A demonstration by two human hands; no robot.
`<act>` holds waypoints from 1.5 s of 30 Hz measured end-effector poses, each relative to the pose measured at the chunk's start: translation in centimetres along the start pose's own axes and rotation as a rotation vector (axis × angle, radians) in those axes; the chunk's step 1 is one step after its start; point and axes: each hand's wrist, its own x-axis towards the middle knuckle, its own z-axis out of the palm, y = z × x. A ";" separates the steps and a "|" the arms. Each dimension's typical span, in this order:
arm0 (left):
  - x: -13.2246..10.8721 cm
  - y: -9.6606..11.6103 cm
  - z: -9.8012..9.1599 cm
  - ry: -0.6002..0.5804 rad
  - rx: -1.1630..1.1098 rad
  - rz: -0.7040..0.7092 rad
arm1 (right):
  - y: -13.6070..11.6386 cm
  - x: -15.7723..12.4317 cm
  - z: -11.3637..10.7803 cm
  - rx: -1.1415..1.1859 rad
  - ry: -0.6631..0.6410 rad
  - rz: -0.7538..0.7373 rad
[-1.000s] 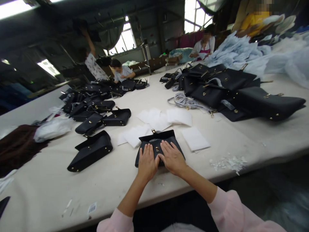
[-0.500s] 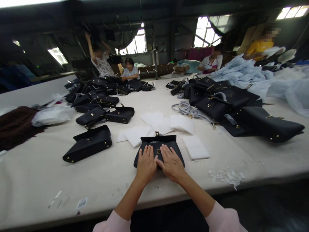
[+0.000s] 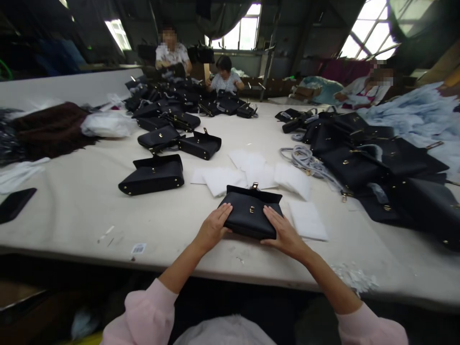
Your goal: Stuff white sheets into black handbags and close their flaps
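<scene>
A black handbag [image 3: 246, 221] with a gold clasp on its front lies on the table in front of me, its flap raised at the far side. My left hand [image 3: 214, 226] grips the bag's left end, fingers on top and thumb low at the near edge. At the opposite end, my right hand [image 3: 283, 232] holds it the same way, with the thumb under the near corner. White foam sheets [image 3: 223, 182] are spread just beyond the bag, and another white sheet [image 3: 308, 221] lies to the right of it.
A separate black bag [image 3: 153, 177] rests to the left, with a pile of bags [image 3: 172, 96] behind. More black bags [image 3: 359, 158] and grey wrapped straps [image 3: 305, 158] are heaped at right. A phone [image 3: 16, 205] lies far left. Several people work across the table [image 3: 89, 206].
My hands have moved from flat on the bag's front to its two ends, now gripping it. The view has turned left and down. A person at the back has lowered their raised arms.
</scene>
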 end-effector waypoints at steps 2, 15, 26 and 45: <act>-0.2 -0.7 0.4 0.025 -0.027 0.012 | 0.0 -0.4 0.5 0.048 0.045 0.008; -1.5 -1.1 1.0 0.120 -0.001 0.029 | 0.5 -3.1 2.0 0.307 0.267 0.030; -0.8 3.1 1.0 0.114 0.207 0.085 | -1.0 -8.2 5.0 0.426 0.540 0.369; 2.8 5.7 2.1 0.043 0.116 0.056 | 2.5 11.7 -2.8 0.345 0.246 0.147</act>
